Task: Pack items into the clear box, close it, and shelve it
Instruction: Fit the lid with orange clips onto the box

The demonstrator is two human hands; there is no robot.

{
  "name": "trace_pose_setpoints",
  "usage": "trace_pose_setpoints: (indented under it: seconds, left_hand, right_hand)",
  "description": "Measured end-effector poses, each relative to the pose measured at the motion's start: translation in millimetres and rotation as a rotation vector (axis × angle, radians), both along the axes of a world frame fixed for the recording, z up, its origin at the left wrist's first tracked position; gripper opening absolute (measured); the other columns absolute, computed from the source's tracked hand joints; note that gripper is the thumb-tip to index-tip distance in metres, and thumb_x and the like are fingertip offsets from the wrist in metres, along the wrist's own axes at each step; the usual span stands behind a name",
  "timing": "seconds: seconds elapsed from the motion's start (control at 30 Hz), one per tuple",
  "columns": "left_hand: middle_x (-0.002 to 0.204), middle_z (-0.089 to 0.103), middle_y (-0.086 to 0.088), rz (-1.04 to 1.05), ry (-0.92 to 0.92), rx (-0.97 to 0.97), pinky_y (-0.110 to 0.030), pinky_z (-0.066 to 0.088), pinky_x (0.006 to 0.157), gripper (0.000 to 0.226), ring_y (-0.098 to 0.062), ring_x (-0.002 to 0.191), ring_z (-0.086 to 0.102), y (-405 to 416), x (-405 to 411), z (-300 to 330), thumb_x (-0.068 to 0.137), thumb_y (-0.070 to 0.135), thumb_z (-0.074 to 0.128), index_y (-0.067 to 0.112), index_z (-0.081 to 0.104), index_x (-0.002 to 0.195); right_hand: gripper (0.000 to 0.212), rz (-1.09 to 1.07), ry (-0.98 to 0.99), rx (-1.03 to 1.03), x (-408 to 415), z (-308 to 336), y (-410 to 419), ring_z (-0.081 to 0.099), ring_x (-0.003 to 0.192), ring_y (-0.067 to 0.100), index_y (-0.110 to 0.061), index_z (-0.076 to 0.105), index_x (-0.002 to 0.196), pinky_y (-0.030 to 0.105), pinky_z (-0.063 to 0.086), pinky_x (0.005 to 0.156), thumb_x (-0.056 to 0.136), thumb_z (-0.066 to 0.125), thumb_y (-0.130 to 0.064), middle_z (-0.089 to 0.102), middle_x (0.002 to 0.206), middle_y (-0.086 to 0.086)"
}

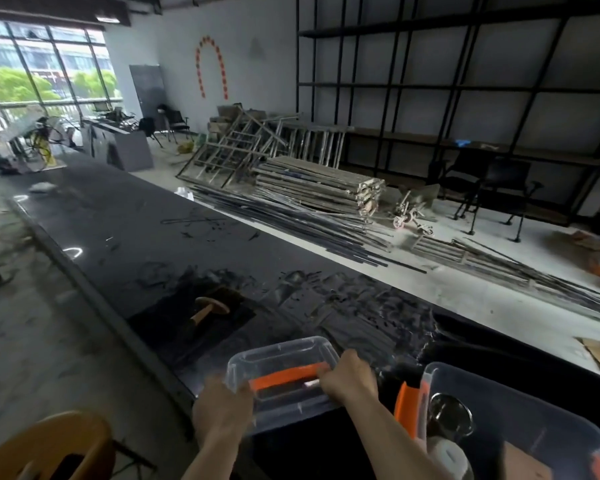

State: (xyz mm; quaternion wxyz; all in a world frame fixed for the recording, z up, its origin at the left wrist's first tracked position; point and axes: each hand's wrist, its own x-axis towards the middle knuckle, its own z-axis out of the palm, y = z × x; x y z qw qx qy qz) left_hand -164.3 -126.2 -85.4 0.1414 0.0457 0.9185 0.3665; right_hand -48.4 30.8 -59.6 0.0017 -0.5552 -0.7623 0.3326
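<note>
A small clear box (pixel 284 351) rests on the dark table (pixel 146 216) near its front edge. Inside it lies an orange item (pixel 281 375) and something small and white. My left hand (pixel 222 408) grips the box's near left corner. My right hand (pixel 349 381) holds its right rim, fingers curled over the edge. To the right stands a larger clear bin (pixel 520 410) with an orange handle (pixel 407 405), holding a metal cup (pixel 451 415) and a white bottle (pixel 449 457).
A wooden-handled tool (pixel 207 310) lies on a dark mat further back on the table. A yellow chair (pixel 56 448) sits at lower left. Black wall shelving (pixel 465 84) stands across the room behind stacked boards, metal frames and rods on the floor.
</note>
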Motion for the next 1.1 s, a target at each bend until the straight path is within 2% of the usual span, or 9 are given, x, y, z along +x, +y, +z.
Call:
trace_pose_setpoints:
  seconds: [0.2, 0.3, 0.4, 0.47, 0.6, 0.77, 0.93, 1.0, 1.1]
  left_hand:
    - [0.097, 0.068, -0.001, 0.039, 0.1, 0.297, -0.035, 0.045, 0.071, 0.034, -0.021, 0.082, 0.06, 33, 6, 61, 0.089, 0.051, 0.067, 0.025, 0.058, 0.109]
    - [0.096, 0.067, 0.002, -0.047, 0.164, 0.42, -0.04, 0.051, 0.083, 0.027, -0.027, 0.092, 0.064, 59, 25, 92, 0.091, 0.052, 0.065, 0.029, 0.057, 0.103]
    - [0.101, 0.072, 0.001, -0.169, 0.218, 0.489, -0.044, 0.054, 0.09, 0.023, -0.029, 0.097, 0.067, 88, 53, 110, 0.091, 0.042, 0.068, 0.025, 0.064, 0.107]
    - [0.104, 0.073, 0.0, -0.261, 0.253, 0.51, -0.044, 0.055, 0.089, 0.024, -0.027, 0.098, 0.067, 104, 77, 115, 0.09, 0.038, 0.07, 0.023, 0.065, 0.108]
    - [0.101, 0.074, 0.001, -0.439, 0.296, 0.507, -0.034, 0.048, 0.083, 0.02, -0.025, 0.095, 0.069, 127, 127, 113, 0.086, 0.027, 0.075, 0.021, 0.065, 0.103]
    - [0.093, 0.074, 0.003, -0.631, 0.308, 0.465, -0.036, 0.053, 0.079, 0.021, -0.022, 0.088, 0.07, 130, 176, 90, 0.086, 0.029, 0.077, 0.02, 0.065, 0.1]
    - [0.087, 0.069, 0.011, -0.697, 0.358, 0.39, -0.028, 0.043, 0.064, 0.021, -0.013, 0.078, 0.065, 120, 192, 71, 0.085, 0.036, 0.076, 0.027, 0.06, 0.095]
    - [0.087, 0.067, 0.014, -0.709, 0.376, 0.348, -0.029, 0.046, 0.063, 0.019, -0.013, 0.08, 0.065, 114, 193, 66, 0.086, 0.038, 0.075, 0.03, 0.059, 0.092]
    - [0.085, 0.063, 0.017, -0.705, 0.388, 0.32, -0.033, 0.05, 0.065, 0.018, -0.015, 0.082, 0.064, 107, 192, 61, 0.088, 0.046, 0.069, 0.032, 0.057, 0.089]
  right_hand:
    - [0.051, -0.134, 0.159, 0.199, 28, 45, 23, 0.06, 0.115, 0.033, -0.008, 0.061, 0.12, 0.038, 0.049, 0.092, 0.09, 0.06, -0.049, 0.066, 0.122, 0.013]
    - [0.053, -0.249, 0.273, 0.27, 65, 72, 41, 0.066, 0.092, 0.028, -0.011, 0.07, 0.095, 0.03, 0.044, 0.07, 0.088, 0.059, -0.062, 0.068, 0.09, 0.005]
    - [0.041, -0.368, 0.357, 0.331, 117, 89, 53, 0.057, 0.059, 0.012, -0.013, 0.071, 0.069, 0.025, 0.037, 0.05, 0.086, 0.068, -0.05, 0.063, 0.061, -0.003]
    - [0.042, -0.432, 0.36, 0.381, 156, 95, 55, 0.05, 0.051, 0.01, -0.013, 0.074, 0.065, 0.026, 0.033, 0.048, 0.085, 0.069, -0.05, 0.059, 0.051, -0.004]
    - [0.041, -0.558, 0.3, 0.462, 228, 99, 49, 0.062, 0.063, 0.027, -0.017, 0.072, 0.062, 0.029, 0.037, 0.056, 0.084, 0.069, -0.052, 0.06, 0.052, -0.003]
    - [0.036, -0.714, 0.22, 0.476, 289, 86, 24, 0.045, 0.046, 0.002, -0.023, 0.075, 0.066, 0.022, 0.03, 0.042, 0.081, 0.071, -0.055, 0.059, 0.052, -0.011]
    - [0.028, -0.766, 0.153, 0.411, 310, 63, 4, 0.053, 0.055, 0.013, -0.025, 0.073, 0.069, 0.025, 0.039, 0.05, 0.08, 0.071, -0.05, 0.06, 0.059, -0.01]
    - [0.027, -0.763, 0.139, 0.427, 309, 56, 1, 0.046, 0.051, 0.008, -0.026, 0.07, 0.069, 0.025, 0.036, 0.048, 0.081, 0.07, -0.05, 0.055, 0.058, -0.014]
    - [0.023, -0.749, 0.16, 0.429, 305, 51, -2, 0.058, 0.063, 0.014, -0.027, 0.069, 0.078, 0.027, 0.042, 0.056, 0.084, 0.067, -0.05, 0.064, 0.074, -0.008]
